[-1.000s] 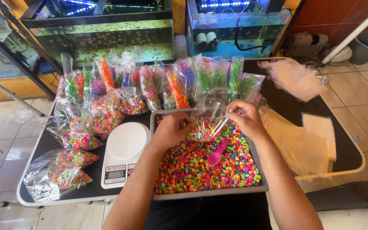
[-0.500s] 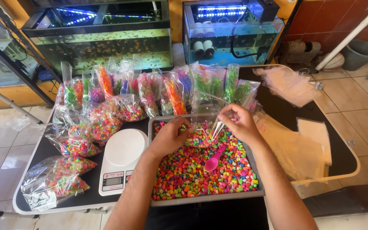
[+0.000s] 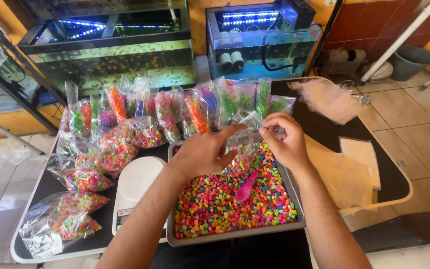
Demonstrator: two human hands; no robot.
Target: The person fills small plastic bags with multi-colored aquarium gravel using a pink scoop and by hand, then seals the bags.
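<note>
Over gravel tray (image 3: pixel 171 234), crinkled clear bag (image 3: pixel 245 144), part-filled.

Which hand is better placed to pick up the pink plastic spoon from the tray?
Probably the left hand: its fingers look freer and it hovers nearer the pink plastic spoon. The right hand pinches the clear plastic bag top.

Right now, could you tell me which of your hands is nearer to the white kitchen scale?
Left. The left hand hovers over the tray's near-left corner, just right of the white scale. The right hand is farther right, above the tray's far side, holding a clear bag.
</note>
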